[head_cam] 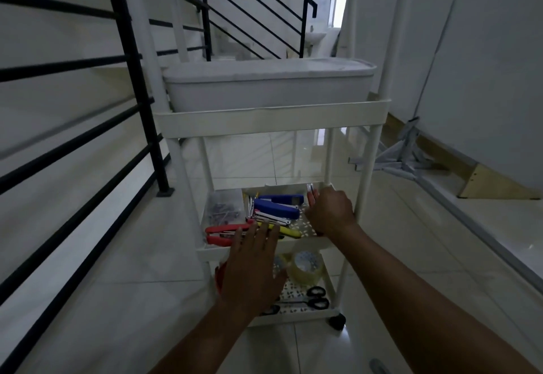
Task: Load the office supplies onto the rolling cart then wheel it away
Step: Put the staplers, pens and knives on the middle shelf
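A white three-tier rolling cart (273,119) stands in front of me on the tiled floor. Its top shelf carries a white lidded box (264,85). The middle shelf holds blue staplers (277,206), a red stapler (219,234), a yellow cutter (289,231) and a clear bag of clips (224,207). A tape roll (305,265) and black scissors (317,297) lie on the bottom shelf. My left hand (252,268) hovers with fingers spread over the middle shelf's front rim, holding nothing. My right hand (330,212) curls around the middle shelf's right edge by the post.
A black stair railing (129,85) runs close along the cart's left side. Folded metal legs (405,156) and a wooden-edged panel (482,179) lie on the floor to the right. Shiny tiles stretch ahead, and a black caster (338,321) shows under the cart.
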